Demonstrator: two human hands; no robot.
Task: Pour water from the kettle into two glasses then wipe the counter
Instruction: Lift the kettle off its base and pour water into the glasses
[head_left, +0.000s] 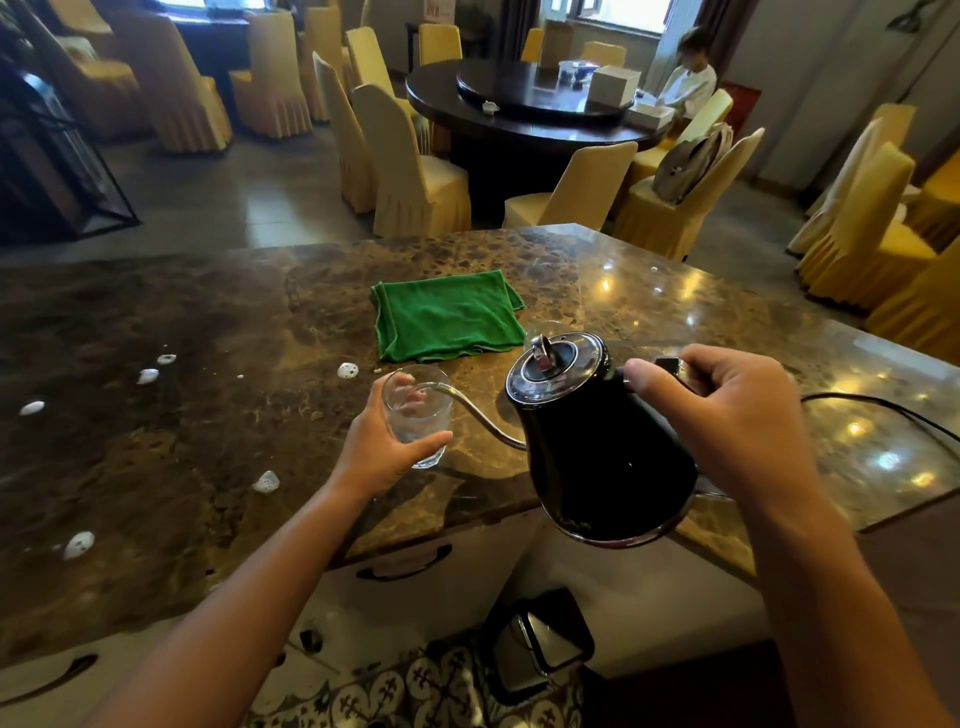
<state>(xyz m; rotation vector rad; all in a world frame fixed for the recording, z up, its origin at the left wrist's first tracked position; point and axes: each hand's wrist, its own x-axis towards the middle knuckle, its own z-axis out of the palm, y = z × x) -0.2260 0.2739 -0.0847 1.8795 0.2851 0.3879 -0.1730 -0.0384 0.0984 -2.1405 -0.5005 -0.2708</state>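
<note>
Head view, looking down over a brown marble counter (218, 322); the right hand (727, 415) is wrapped around the handle of a black gooseneck kettle (597, 447), fingers closed over the top of the handle and the thumb pressed on its near side; the kettle is lifted off the counter and tipped toward nine o'clock, its thin curved spout reaching over the rim of a clear glass (418, 415); the left hand (384, 452) grasps that glass, thumb across the near side and fingers curled round the far side, visible through the wall; the glass is tilted slightly and holds a little water at the bottom; whether its base touches the counter I cannot tell.

At twelve o'clock from the kettle's lid, just behind it, the rim of a second glass (545, 330) shows, mostly hidden; at eleven o'clock from the kettle lies a folded green cloth (447, 317), flat on the counter, its right edge near the second glass; white foamy spots (347, 370) are scattered on the counter at nine and eight o'clock from the held glass; a black cord (883, 408) runs off at three o'clock behind the right hand.
</note>
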